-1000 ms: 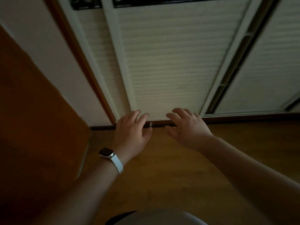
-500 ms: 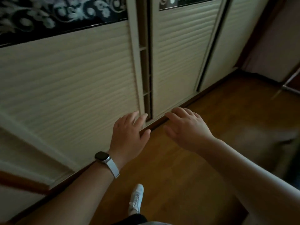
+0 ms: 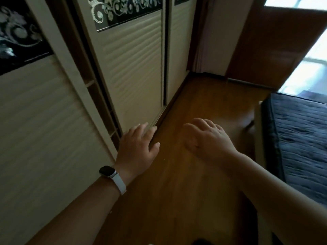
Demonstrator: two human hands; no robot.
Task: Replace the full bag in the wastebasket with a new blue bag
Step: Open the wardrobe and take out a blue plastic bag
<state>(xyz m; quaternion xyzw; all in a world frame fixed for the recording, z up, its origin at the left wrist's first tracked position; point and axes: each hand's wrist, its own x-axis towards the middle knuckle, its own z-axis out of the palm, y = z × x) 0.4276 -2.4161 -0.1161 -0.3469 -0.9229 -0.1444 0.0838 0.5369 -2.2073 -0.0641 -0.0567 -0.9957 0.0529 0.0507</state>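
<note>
Left hand (image 3: 137,147) and right hand (image 3: 208,140) are hovering empty, fingers relaxed, over the floor (image 3: 203,96) by a wardrobe (image 3: 134,68); wastebasket unseen, so locating it likely comes first.

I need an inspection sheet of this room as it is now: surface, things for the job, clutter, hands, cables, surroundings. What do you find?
Surface: wooden floor, dim, with a few tiny pale specks.
Job's things: nothing seen; no wastebasket and no bag in view.
Clutter: nothing seen.
Hands: left hand open, fingers spread, holding nothing, with a watch on its wrist; right hand open, fingers loosely bent, holding nothing. Both are held out above the floor.
Cables: nothing seen.
Surroundings: wardrobe doors on the left, one slid partly open; a bed with a dark blue cover on the right; a bright window beyond it.
</note>
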